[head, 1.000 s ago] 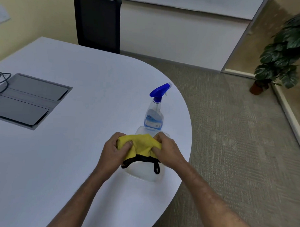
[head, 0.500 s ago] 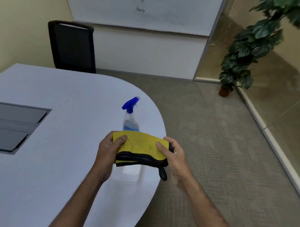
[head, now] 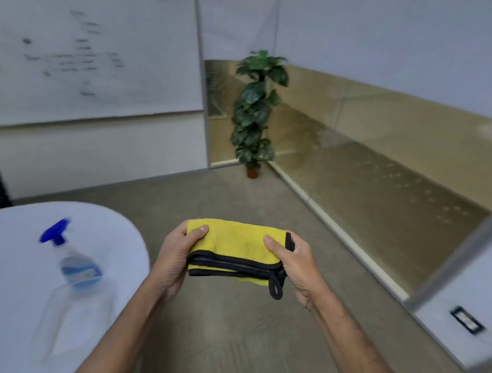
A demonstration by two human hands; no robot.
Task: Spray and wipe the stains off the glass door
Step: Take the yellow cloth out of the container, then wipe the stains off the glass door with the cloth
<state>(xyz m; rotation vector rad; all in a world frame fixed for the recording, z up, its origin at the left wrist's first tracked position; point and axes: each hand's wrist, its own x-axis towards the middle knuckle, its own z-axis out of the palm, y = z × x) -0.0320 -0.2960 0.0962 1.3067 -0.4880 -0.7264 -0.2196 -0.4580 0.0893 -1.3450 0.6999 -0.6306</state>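
Note:
A folded yellow cloth [head: 234, 241] with black trim and a black hanging loop is held flat over the floor between both hands. My left hand [head: 175, 256] grips its left end and my right hand [head: 292, 260] grips its right end. The clear spray bottle [head: 69, 272] with a blue trigger head stands on the white table [head: 14, 248] at the lower left, apart from both hands. Glass panels [head: 380, 152], partly frosted, run along the right side of the room. I cannot make out stains on them.
A tall potted plant [head: 256, 111] stands in the far corner by the glass. A whiteboard [head: 90, 49] covers the left wall. Grey carpet [head: 225, 191] lies between the table and the glass. A white panel with a small plate [head: 467, 319] is at the lower right.
Both hands lifted the cloth off the table and carried it rightward over the floor, unfolding it wider. The view swung up and right; the bottle stayed on the table.

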